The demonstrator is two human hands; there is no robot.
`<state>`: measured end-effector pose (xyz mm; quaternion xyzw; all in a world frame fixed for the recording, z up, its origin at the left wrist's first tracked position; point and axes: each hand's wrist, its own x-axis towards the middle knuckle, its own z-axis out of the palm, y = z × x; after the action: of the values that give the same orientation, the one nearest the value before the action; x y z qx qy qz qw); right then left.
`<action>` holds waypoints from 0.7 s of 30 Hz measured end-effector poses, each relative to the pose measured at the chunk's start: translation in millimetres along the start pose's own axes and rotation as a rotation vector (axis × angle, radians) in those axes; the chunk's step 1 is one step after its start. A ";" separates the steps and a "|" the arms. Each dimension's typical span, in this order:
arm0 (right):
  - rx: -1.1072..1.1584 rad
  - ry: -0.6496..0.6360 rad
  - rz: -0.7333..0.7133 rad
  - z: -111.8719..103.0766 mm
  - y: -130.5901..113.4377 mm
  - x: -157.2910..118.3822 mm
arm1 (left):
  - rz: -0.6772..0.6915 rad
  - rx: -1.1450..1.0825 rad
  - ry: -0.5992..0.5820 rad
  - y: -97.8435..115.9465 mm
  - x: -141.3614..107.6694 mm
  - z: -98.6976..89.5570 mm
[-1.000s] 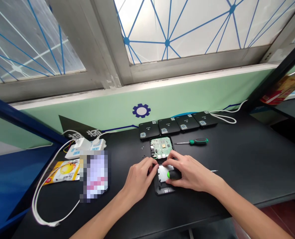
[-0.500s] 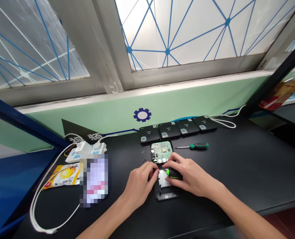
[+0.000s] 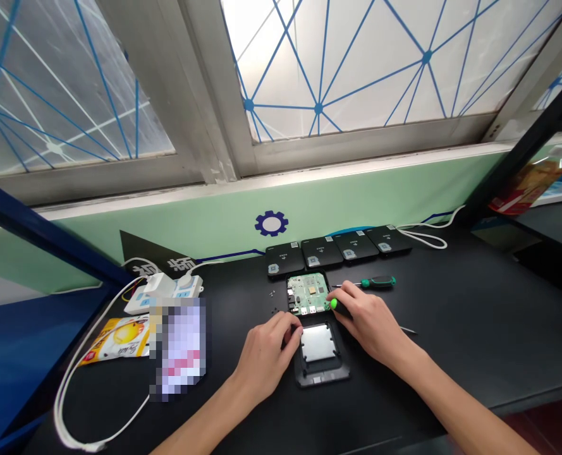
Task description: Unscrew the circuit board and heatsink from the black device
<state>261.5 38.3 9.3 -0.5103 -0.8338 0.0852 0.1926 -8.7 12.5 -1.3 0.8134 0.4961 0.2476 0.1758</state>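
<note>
My right hand (image 3: pixel 368 319) is closed around a screwdriver (image 3: pixel 340 308) with a black handle and bright green end; its thin metal shaft shows past the far side of the hand. That hand is beside the lower right corner of an open black box (image 3: pixel 329 275) containing a green circuit board (image 3: pixel 304 292). In front of it lies a black cover (image 3: pixel 344 374), inner side up, with a silver metal plate (image 3: pixel 318 343). With thumb and fingers pinched, my left hand (image 3: pixel 268 347) grips the cover's upper left corner; the fingertips are partly hidden.
Several closed black boxes (image 3: pixel 322 253) line the wall behind. A green-and-black screwdriver (image 3: pixel 379 282) lies to the right of the open box, and small screws (image 3: pixel 272 293) lie to its left. Further left are a power strip (image 3: pixel 193 287), a yellow packet (image 3: pixel 122 340) and a white cable (image 3: pixel 60 398).
My right hand has moved right and slightly up, off the cover, with the screwdriver in it, uncovering the metal plate. My left hand stays at the cover's corner.
</note>
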 end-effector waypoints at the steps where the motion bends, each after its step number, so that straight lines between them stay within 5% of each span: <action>1: -0.005 -0.004 -0.002 0.9 -0.4 -0.2 | 0.000 0.002 0.000 -0.1 0.0 0.3; 21: 0.024 -0.075 -0.029 -0.6 -4.4 -0.4 | -0.056 -0.112 0.012 -2.9 1.7 -2.1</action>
<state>258.3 35.9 11.2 -0.4921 -0.8468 0.1114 0.1685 -11.4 15.4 -0.7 0.7868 0.5050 0.2745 0.2248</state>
